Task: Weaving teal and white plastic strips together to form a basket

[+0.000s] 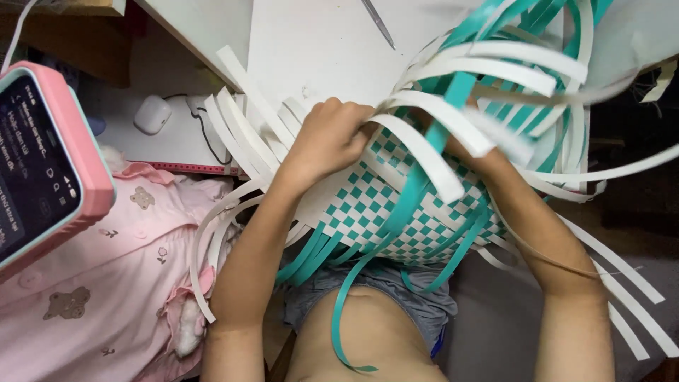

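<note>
A half-woven basket (396, 205) of flat plastic strips rests on the person's lap, just below the near edge of the white worktop (318, 49). Its finished part is a tight checkerboard of teal and white squares, and from its edges many loose strips fan out in all directions: white ones arch over the top and trail to the right, teal ones hang down toward the grey shorts (382, 293). The left hand (329, 138) is curled over the basket's upper left edge, its fingers bent and pinching a white strip against the weave. The right hand (460, 141) reaches in among the loose strips and is mostly hidden by them, so I cannot tell its grip. On the worktop, near its far edge, lies a pair of scissors (378, 22). A pink-cased phone (42, 159) stands at the left above a pink garment (106, 283).
</note>
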